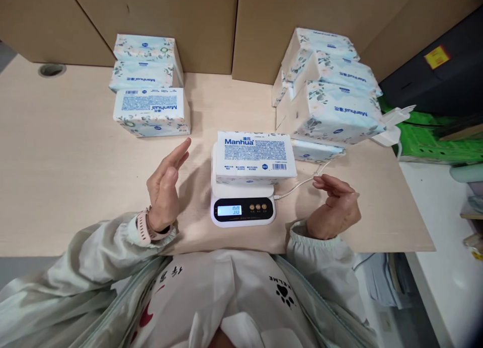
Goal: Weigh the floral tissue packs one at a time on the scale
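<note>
A pack of tissues (256,157), blue and white with "Manhua" print, lies on the white digital scale (243,191). The lit display (229,210) reads 0.0. My left hand (166,189) is held up to the left of the scale, fingers stretched out, holding nothing. On the other side, my right hand (335,207) is raised apart from the pack, fingers extended and nothing in it. A white cable (298,188) runs from the scale's right side toward the packs behind.
Several tissue packs (151,111) stand in a row at the back left of the table (68,162). A larger stack (335,111) sits at the back right. Cardboard boxes (181,26) line the rear edge; a green crate (439,142) is at the right.
</note>
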Demonstrator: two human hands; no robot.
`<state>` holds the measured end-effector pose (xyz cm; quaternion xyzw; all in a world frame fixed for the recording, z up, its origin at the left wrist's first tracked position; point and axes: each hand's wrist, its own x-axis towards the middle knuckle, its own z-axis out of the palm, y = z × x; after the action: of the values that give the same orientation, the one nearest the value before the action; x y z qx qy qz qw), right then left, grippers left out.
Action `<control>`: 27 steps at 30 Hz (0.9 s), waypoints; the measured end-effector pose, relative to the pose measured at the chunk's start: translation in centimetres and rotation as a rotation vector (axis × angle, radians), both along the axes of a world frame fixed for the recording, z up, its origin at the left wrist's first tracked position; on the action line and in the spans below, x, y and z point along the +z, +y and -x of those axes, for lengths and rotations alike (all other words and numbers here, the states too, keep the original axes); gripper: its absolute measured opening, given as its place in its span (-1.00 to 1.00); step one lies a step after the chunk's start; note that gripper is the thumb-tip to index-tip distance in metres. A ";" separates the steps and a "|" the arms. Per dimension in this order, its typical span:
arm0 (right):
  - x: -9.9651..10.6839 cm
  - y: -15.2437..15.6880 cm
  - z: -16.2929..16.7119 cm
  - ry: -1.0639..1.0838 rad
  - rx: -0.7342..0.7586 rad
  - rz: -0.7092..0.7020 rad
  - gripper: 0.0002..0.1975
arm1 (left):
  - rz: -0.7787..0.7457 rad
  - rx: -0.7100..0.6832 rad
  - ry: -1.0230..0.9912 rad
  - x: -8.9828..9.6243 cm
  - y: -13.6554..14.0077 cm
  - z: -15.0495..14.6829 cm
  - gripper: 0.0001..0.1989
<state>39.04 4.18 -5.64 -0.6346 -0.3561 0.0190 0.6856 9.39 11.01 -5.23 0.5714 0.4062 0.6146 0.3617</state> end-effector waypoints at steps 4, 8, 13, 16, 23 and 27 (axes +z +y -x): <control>-0.2 0.1 -0.2 0.006 -0.014 -0.040 -0.48 | -0.008 0.020 0.026 0.4 -0.1 -0.2 -0.67; -0.4 0.1 -0.4 0.032 -0.019 -0.058 -0.47 | -0.030 0.046 -0.001 0.3 0.1 -0.2 -0.70; 0.0 0.1 -0.1 0.055 -0.052 -0.023 -0.45 | -0.034 0.055 -0.022 0.2 0.2 -0.3 -0.73; 0.1 0.1 0.0 0.059 -0.037 -0.047 -0.46 | -0.051 0.036 -0.026 0.1 0.3 -0.3 -0.71; 0.0 -0.1 0.0 0.023 0.004 -0.048 -0.49 | -0.058 0.056 -0.015 0.0 0.5 -0.3 -0.66; 0.3 -0.2 0.1 0.033 0.027 -0.072 -0.65 | -0.033 0.067 -0.012 0.0 0.5 -0.3 -0.67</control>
<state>38.93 4.02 -5.38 -0.6044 -0.3537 0.0263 0.7134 9.65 11.51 -5.26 0.5595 0.4127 0.6364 0.3340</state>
